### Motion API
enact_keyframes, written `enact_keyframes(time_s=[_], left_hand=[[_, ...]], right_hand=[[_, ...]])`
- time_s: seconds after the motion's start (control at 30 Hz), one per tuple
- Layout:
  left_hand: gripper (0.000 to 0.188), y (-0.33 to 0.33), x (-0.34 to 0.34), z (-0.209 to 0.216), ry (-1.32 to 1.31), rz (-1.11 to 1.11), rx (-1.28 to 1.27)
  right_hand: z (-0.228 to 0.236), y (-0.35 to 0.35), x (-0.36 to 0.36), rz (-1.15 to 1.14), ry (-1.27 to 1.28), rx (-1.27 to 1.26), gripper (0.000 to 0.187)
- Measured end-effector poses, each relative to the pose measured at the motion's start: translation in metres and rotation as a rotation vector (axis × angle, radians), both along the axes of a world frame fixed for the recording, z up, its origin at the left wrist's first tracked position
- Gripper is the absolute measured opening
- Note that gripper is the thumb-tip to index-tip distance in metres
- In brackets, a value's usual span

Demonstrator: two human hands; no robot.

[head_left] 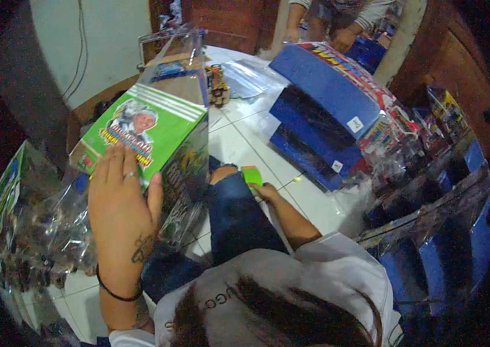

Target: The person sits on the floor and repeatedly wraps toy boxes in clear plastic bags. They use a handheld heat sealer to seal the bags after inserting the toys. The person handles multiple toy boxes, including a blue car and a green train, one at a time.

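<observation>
My left hand (119, 194) lies flat, fingers stretched out, on a green printed cover (167, 118) with a picture of a person and white stripes. That cover tops a tall stack inside a clear plastic bag (190, 168), its loose mouth standing up at the far end. Low beside my knee, my right hand (266, 192) is closed on a small flat bright green thing with an orange edge (251, 176). Its kind cannot be made out.
Blue packs (323, 92) in clear wrap are stacked at the right, with more bundles (430, 254) nearer me. Wrapped bundles (43, 225) stand at the left. Clear plastic sheets (251, 78) lie on the white tile floor (239, 139). Another person's hands (344, 39) are behind the blue packs.
</observation>
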State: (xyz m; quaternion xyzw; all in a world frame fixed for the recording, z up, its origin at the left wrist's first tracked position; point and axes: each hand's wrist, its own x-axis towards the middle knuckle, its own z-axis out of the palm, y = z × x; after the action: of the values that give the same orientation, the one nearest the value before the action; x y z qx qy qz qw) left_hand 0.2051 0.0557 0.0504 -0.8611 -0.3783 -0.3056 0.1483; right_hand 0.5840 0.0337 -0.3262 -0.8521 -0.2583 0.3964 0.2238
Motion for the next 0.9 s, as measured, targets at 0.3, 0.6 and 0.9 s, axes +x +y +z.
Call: enact_keyframes(time_s=[0.3,0.6,0.9], left_hand=[[0.050,0.000,0.003,-0.006,0.006,0.004,0.024],[0.054,0.007,0.005,-0.016,-0.055,-0.009,0.041],[0.056,0.002,0.003,-0.014,0.021,0.056,-0.044]], right_hand=[[0.037,0.033,-0.005,0.103,-0.475,0.055,0.076],[0.391,0.011,-0.026,0.234,0.099,1.586,0.048],[0.529,0.127,-0.268,0.983,-0.661,0.708,0.035]])
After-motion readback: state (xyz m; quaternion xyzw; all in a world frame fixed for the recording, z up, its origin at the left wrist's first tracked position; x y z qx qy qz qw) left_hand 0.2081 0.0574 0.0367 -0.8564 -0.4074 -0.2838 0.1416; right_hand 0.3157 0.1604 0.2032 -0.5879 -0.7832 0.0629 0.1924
